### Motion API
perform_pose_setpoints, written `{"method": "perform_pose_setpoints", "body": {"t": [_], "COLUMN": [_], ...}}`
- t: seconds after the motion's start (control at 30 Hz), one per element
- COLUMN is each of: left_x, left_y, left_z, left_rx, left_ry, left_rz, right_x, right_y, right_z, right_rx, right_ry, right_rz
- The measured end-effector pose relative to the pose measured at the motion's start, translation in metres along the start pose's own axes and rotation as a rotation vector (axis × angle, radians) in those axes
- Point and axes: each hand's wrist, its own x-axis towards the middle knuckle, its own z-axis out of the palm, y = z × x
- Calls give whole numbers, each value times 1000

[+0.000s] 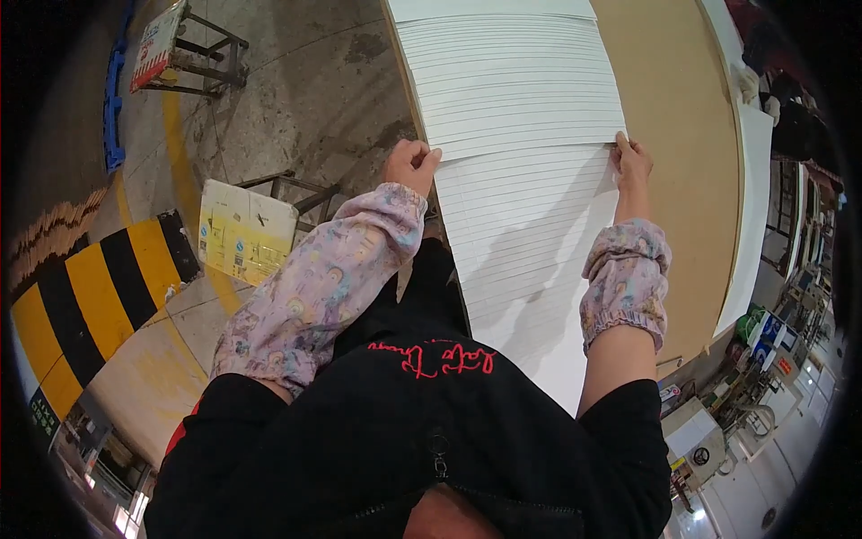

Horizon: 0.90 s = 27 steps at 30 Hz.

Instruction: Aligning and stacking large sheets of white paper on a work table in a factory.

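White sheets with fine dark lines across them lie overlapped along the table in front of me. The upper lined sheet (521,94) has its near edge over the lower lined sheet (512,211). My left hand (413,166) is closed at the left near corner of the upper sheet, thumb and finger pinched on it. At the opposite corner my right hand (633,162) pinches the same sheet's edge. Both forearms wear patterned purple sleeve covers. A shadow falls across the lower sheet beside my right arm.
The brown tabletop (682,162) extends right of the sheets, with a white board (750,207) along its far right side. Left on the floor stand a stool (247,225) and another stool (184,54). A black-and-yellow striped panel (103,287) lies left. Another person (790,117) is at the upper right.
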Motion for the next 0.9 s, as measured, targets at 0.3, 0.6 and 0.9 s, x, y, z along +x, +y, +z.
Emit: {"method": "perform_pose_setpoints", "body": {"t": [0.3, 0.6, 0.9], "left_x": [2, 6, 8], "left_y": [5, -5, 14], "left_z": [4, 9, 0], "left_rx": [98, -93, 207], "left_ry": [66, 26, -44], "left_rz": [-96, -177, 127], "right_x": [-4, -1, 0], "right_y": [9, 12, 15], "right_z": [1, 2, -1], "right_rx": [50, 116, 165], "right_ry": [82, 22, 25], "right_rz": [-188, -185, -228]}}
